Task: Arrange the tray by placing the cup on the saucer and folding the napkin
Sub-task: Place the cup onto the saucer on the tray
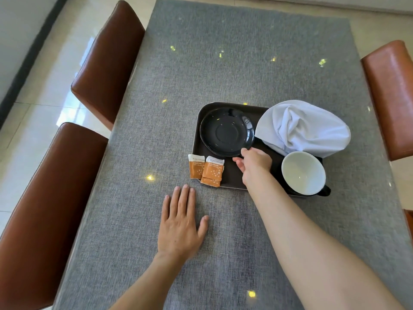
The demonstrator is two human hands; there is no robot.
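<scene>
1. Dark brown rectangular plastic tray [232, 177] is sitting on the grey fabric-covered counter [223, 74], right of centre.
2. Glossy black round saucer [226, 132] is lying in the tray's far-left part, nothing on it.
3. Right hand [253, 162] is reaching over the tray and pinching the saucer's near rim, fingertips [244, 151] curled onto the edge.
4. Left hand [181, 222] is resting flat on the counter, palm down and fingers spread, gripping nothing, just near of the tray.
5. Black cup with white inside [302, 173] is standing upright at the tray's near-right corner, handle pointing right, apart from the saucer.
6. Crumpled white cloth napkin [304, 128] is lying unfolded over the tray's far-right part, touching the cup's far rim and overhanging the tray's right edge.
7. Two orange-and-white paper sachets [206, 170] are overlapping the tray's near-left edge, one partly on the counter.
8. Brown leather chairs [107, 63] are standing along the left and right sides of the counter.
</scene>
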